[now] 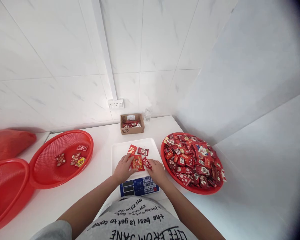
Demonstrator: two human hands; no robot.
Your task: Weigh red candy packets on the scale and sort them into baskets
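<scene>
At lower centre, on the digital scale's white tray [117, 151], the left hand [123, 169] touches an orange-red packet [137, 162], the right hand [157, 170] a polka-dot packet [146, 163]; I cannot tell whether either pinches.

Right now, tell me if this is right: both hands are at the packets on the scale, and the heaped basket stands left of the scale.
Wrong side: the head view shows the heaped basket right of the scale. The left hand and right hand are indeed at the packets on it.
</scene>
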